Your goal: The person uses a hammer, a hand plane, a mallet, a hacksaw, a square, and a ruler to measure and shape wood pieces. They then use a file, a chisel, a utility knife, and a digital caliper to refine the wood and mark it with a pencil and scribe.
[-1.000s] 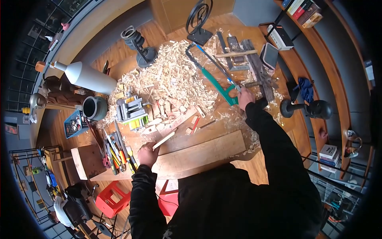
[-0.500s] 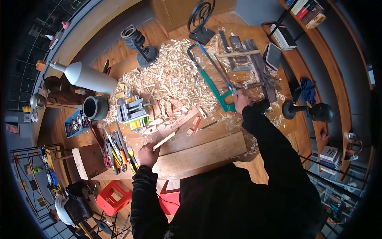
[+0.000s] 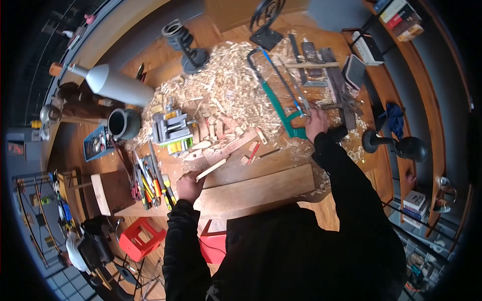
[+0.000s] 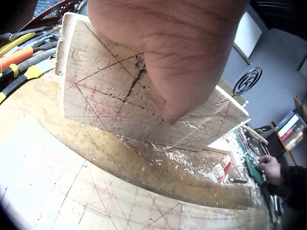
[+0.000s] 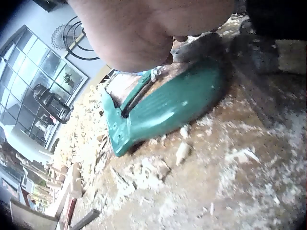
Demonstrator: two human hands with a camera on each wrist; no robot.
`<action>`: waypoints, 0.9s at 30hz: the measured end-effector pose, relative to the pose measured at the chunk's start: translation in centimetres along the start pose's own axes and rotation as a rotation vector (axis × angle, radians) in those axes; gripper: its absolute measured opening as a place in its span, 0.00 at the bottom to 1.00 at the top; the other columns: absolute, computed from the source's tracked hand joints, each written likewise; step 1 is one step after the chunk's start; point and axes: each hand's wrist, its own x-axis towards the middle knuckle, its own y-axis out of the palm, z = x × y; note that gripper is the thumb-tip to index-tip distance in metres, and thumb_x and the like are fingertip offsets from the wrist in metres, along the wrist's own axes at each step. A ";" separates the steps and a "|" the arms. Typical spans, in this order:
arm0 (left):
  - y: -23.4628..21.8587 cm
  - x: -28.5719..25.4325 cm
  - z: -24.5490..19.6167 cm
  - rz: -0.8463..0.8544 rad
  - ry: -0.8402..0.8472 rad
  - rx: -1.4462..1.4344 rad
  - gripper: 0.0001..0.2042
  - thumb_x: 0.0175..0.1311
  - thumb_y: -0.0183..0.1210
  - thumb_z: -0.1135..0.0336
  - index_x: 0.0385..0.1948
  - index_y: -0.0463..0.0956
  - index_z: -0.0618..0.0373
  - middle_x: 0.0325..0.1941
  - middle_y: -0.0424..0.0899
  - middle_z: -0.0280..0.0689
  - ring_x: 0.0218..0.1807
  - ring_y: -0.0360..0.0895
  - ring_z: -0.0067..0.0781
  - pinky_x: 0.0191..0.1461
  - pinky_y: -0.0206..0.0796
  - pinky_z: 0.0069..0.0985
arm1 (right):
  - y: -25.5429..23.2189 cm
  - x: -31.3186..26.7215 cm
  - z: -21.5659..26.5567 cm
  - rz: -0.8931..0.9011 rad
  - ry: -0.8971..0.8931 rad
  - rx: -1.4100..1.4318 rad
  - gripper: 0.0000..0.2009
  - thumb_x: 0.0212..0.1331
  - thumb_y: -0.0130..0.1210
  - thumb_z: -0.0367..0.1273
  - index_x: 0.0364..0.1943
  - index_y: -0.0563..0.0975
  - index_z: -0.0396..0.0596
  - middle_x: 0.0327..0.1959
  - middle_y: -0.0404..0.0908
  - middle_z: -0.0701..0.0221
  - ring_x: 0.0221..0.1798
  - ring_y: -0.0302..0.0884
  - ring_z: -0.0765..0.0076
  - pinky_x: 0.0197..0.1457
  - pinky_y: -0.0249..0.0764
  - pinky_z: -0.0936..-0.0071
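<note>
My left hand [image 3: 190, 187] grips a pale wooden board [image 4: 105, 86] that stands on edge above the table. Its face carries pencil lines, red marks and a dark crack; from the head only its narrow top edge shows. At the right, my right hand [image 3: 316, 123] is beside the green handle of a hacksaw [image 3: 275, 103]. A slim grey metal tool [image 3: 303, 96] runs forward from its fingers, and my palm hides most of the grip. In the right wrist view the hacksaw handle [image 5: 168, 105] lies on the table just below the hand.
A long board [image 3: 256, 185] lies along the table's near edge. Wood shavings [image 3: 226, 75] heap up behind a small vise [image 3: 171, 128]. Several hand tools [image 3: 150, 183] lie at the left by a wooden block [image 3: 115, 193]. Dark wood pieces [image 3: 339, 83] and a square lie at the right.
The head view has shifted slightly. My right hand with the grey tool has drawn back a little along the hacksaw handle. The left hand still holds the board.
</note>
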 end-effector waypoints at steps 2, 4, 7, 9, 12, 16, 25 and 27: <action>0.5 0.1 0.7 0.011 0.052 -0.001 0.11 0.56 0.63 0.56 0.36 0.84 0.48 0.34 0.85 0.38 0.38 0.82 0.44 0.42 0.74 0.38 | -0.1 -0.9 -0.3 0.012 0.056 -0.054 0.18 0.48 0.52 0.23 0.48 0.76 0.46 0.46 0.76 0.56 0.51 0.73 0.44 0.56 0.68 0.52; 0.8 0.1 1.2 0.007 0.076 -0.003 0.11 0.56 0.63 0.56 0.36 0.84 0.48 0.33 0.84 0.38 0.38 0.81 0.45 0.42 0.73 0.39 | 0.4 -0.7 -1.3 0.051 0.051 -0.030 0.16 0.46 0.51 0.21 0.42 0.78 0.44 0.44 0.77 0.57 0.50 0.73 0.44 0.55 0.69 0.53; 0.8 0.0 1.2 0.007 0.063 0.023 0.11 0.57 0.62 0.54 0.35 0.83 0.47 0.32 0.84 0.38 0.37 0.81 0.45 0.42 0.74 0.40 | 1.8 0.7 -3.3 0.082 0.039 0.067 0.14 0.47 0.50 0.20 0.39 0.79 0.43 0.42 0.77 0.56 0.50 0.73 0.44 0.54 0.70 0.55; 0.7 0.0 1.2 0.011 0.056 0.027 0.11 0.57 0.61 0.54 0.34 0.83 0.46 0.32 0.84 0.38 0.37 0.81 0.45 0.41 0.74 0.40 | 2.1 1.1 -3.5 0.076 -0.019 0.078 0.13 0.48 0.51 0.20 0.39 0.79 0.43 0.41 0.77 0.56 0.49 0.74 0.44 0.54 0.70 0.56; 0.1 0.2 0.6 0.050 0.014 0.018 0.11 0.58 0.61 0.55 0.36 0.84 0.48 0.34 0.84 0.39 0.37 0.82 0.46 0.41 0.74 0.40 | 1.0 0.2 -2.8 -0.017 -0.072 0.079 0.11 0.50 0.53 0.22 0.39 0.79 0.42 0.41 0.77 0.56 0.49 0.73 0.44 0.54 0.70 0.55; 0.7 0.0 1.4 0.010 0.066 0.058 0.11 0.59 0.60 0.53 0.34 0.83 0.48 0.33 0.84 0.39 0.35 0.82 0.46 0.40 0.74 0.40 | -0.6 -2.8 -0.5 0.086 -0.020 0.043 0.13 0.52 0.55 0.24 0.43 0.77 0.44 0.47 0.75 0.55 0.54 0.71 0.44 0.58 0.68 0.56; 1.3 0.2 3.7 0.058 0.147 -0.006 0.09 0.58 0.58 0.59 0.35 0.80 0.51 0.33 0.84 0.44 0.38 0.82 0.48 0.42 0.73 0.43 | -3.2 -11.6 21.9 0.377 -0.283 0.583 0.24 0.56 0.54 0.27 0.60 0.72 0.53 0.34 0.79 0.59 0.35 0.78 0.54 0.39 0.74 0.60; 0.9 -0.1 4.4 0.064 0.158 -0.024 0.09 0.58 0.58 0.60 0.35 0.80 0.51 0.33 0.84 0.45 0.38 0.82 0.49 0.42 0.73 0.44 | -3.1 -13.1 27.2 0.458 -0.287 0.642 0.26 0.56 0.54 0.27 0.63 0.69 0.55 0.33 0.79 0.60 0.34 0.79 0.55 0.38 0.74 0.60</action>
